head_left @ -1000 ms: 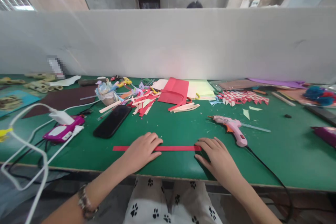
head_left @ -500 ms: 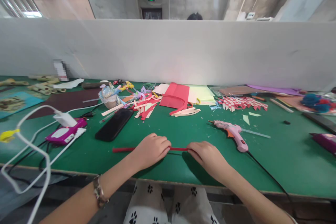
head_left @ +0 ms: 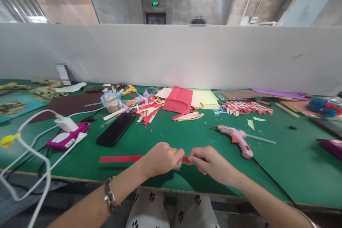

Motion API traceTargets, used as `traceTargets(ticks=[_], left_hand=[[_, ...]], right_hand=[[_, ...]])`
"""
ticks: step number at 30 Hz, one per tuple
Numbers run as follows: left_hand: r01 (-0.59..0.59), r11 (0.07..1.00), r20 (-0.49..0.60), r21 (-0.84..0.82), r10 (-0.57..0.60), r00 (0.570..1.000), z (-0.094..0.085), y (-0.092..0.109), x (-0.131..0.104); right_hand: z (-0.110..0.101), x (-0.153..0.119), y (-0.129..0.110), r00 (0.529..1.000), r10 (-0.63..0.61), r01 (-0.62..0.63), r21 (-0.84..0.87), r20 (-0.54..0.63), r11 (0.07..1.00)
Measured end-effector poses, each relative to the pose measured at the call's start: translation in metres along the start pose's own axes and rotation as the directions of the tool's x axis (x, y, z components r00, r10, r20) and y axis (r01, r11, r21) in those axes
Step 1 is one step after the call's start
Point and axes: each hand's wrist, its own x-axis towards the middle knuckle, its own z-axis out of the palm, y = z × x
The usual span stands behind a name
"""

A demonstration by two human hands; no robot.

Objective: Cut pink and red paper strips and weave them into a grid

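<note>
A long red paper strip (head_left: 120, 159) runs sideways above the green table, its free end reaching out to the left. My left hand (head_left: 164, 157) pinches it near its right part. Close beside, my right hand (head_left: 210, 160) grips the strip's right end between thumb and fingers. A short red piece shows between the two hands. Beyond them lie a red paper sheet (head_left: 179, 98) and a pile of red and cream strips (head_left: 149, 111).
A pink glue gun (head_left: 239, 139) lies right of my hands, its cord trailing to the table edge. On the left are a black phone (head_left: 116, 130) and a purple power strip (head_left: 66, 137) with white cables. Red-and-white woven paper (head_left: 244, 107) lies farther back.
My hands have come closer together and their grip has bent more. The strip now shows its wider face and reaches farther left.
</note>
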Motion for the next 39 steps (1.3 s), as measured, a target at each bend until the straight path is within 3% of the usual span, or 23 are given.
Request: traceTargets(ticks=[8,15,17,19,21,24,28,30,36,39], left_hand=[[0.002,0.996,-0.035,0.084,0.001,0.999,-0.013,-0.036,-0.038],[0.032,0.973,0.026,0.227,-0.039,0.999,-0.023,-0.07,-0.098],[0.058,0.958,0.044,0.282,-0.073,0.996,-0.024,-0.081,-0.117],[0.155,0.936,0.04,0.316,-0.177,0.983,-0.027,-0.088,-0.128],[0.267,0.929,0.028,0.257,-0.284,0.959,-0.032,-0.085,-0.125],[0.366,0.93,0.015,0.039,-0.367,0.93,-0.041,-0.063,-0.094],[0.264,0.948,-0.003,-0.177,-0.269,0.963,-0.046,-0.02,-0.039],[0.221,0.944,-0.002,-0.244,-0.228,0.974,-0.044,-0.008,-0.023],[0.239,0.887,0.117,-0.395,-0.209,0.971,-0.032,-0.009,-0.023],[0.246,0.89,0.129,-0.384,-0.212,0.969,-0.029,-0.007,-0.023]], right_hand=[[-0.034,-0.012,0.015,0.993,0.1,-0.103,0.054,0.055,0.993],[-0.061,-0.025,0.031,0.991,0.124,-0.124,0.002,0.042,0.992],[-0.068,-0.031,0.036,0.993,0.119,-0.118,-0.033,0.014,0.992],[-0.073,-0.036,0.036,0.995,0.102,-0.104,-0.095,-0.021,0.99],[-0.073,-0.038,0.031,0.998,0.047,-0.057,-0.205,-0.052,0.977],[-0.062,-0.034,0.015,0.994,-0.102,0.083,-0.385,-0.028,0.919],[-0.042,-0.022,-0.006,0.956,-0.29,0.278,-0.428,0.039,0.86],[-0.038,-0.018,-0.009,0.935,-0.353,0.333,-0.439,0.039,0.834],[-0.049,-0.018,0.006,0.934,-0.357,0.302,-0.517,-0.008,0.801],[-0.044,-0.016,0.008,0.887,-0.459,0.303,-0.688,-0.05,0.66]])
